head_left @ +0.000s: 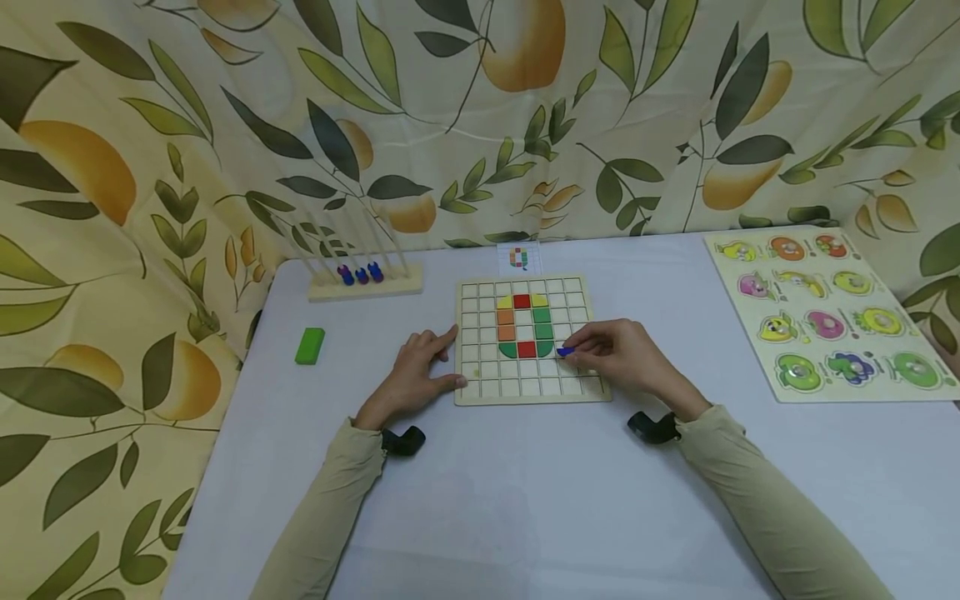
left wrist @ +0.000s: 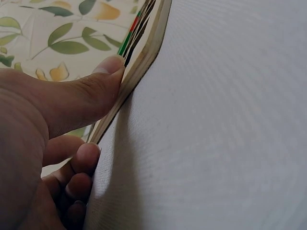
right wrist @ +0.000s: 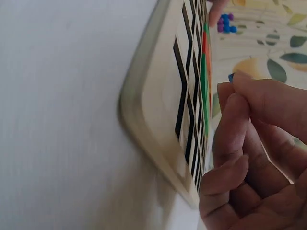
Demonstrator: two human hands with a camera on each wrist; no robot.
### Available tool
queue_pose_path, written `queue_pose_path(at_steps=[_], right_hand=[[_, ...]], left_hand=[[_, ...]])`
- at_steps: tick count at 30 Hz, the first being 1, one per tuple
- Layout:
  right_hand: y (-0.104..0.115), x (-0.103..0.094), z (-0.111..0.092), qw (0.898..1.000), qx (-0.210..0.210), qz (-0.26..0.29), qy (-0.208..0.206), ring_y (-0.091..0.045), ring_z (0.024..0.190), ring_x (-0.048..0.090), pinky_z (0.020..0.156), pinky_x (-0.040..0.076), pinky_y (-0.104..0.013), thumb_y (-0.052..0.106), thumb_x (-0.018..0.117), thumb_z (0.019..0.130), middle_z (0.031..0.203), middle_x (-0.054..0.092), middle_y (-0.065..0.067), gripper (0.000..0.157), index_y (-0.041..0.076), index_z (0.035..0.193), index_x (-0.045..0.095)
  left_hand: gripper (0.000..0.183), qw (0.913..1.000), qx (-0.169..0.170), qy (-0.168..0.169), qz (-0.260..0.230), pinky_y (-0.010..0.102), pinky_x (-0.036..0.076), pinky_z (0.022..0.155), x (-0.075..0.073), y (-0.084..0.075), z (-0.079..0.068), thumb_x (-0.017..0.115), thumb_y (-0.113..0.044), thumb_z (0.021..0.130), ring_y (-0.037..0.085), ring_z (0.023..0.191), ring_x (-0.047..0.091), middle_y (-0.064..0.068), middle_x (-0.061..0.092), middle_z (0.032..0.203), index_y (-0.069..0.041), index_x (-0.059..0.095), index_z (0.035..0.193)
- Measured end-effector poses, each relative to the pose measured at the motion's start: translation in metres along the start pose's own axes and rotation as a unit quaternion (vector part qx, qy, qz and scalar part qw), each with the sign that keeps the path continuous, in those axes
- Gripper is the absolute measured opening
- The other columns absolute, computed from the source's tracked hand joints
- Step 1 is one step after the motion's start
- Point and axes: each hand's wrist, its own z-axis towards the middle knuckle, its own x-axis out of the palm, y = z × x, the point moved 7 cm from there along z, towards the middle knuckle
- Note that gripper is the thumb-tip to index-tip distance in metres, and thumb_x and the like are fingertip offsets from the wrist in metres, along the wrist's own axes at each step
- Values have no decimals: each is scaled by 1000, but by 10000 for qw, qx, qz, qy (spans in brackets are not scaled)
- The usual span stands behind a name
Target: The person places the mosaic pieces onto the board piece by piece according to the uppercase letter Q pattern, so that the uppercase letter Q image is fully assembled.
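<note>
A wooden grid board lies on the table, with red, yellow, orange and green tiles set in its squares as a ring. My right hand pinches a small blue tile between thumb and fingertips over the board's right part, beside the ring's lower right corner. In the right wrist view only a bit of the blue tile shows past the fingertips. My left hand touches the board's left edge with thumb and index finger. The left wrist view shows that thumb against the edge, other fingers curled below.
Behind the board lies a small pattern card. At the back left stands a wooden peg rack with blue and purple beads. A green block lies at left. On the right is a fruit and vegetable puzzle board. Patterned cloth hangs behind.
</note>
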Motion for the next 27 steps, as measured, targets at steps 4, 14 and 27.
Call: queue_pose_path(at_steps=[4, 14, 27], right_hand=[[5, 9, 2, 9997, -191, -98, 85, -16, 79, 69, 70, 54, -23, 13, 84, 92, 91, 79, -2, 10, 10, 102, 83], [12, 22, 2, 9983, -212, -526, 91, -13, 73, 64, 67, 52, -24, 15, 86, 89, 83, 76, 2, 8, 10, 95, 82], [17, 28, -1, 9981, -192, -586, 58, -12, 67, 62, 62, 50, -24, 17, 89, 86, 77, 72, 2, 14, 9, 88, 78]], left_hand=[[89, 10000, 22, -9, 31, 38, 26, 90, -1, 0, -1, 84, -28, 93, 19, 94, 35, 5, 50, 102, -6, 37, 164], [89, 10000, -12, -17, -12, 37, 26, 90, 0, 0, 0, 85, -28, 92, 20, 95, 35, 4, 49, 102, -8, 36, 164], [89, 10000, -25, -16, 9, 38, 25, 90, 1, 1, 0, 84, -27, 92, 20, 94, 34, 4, 48, 101, -7, 36, 164]])
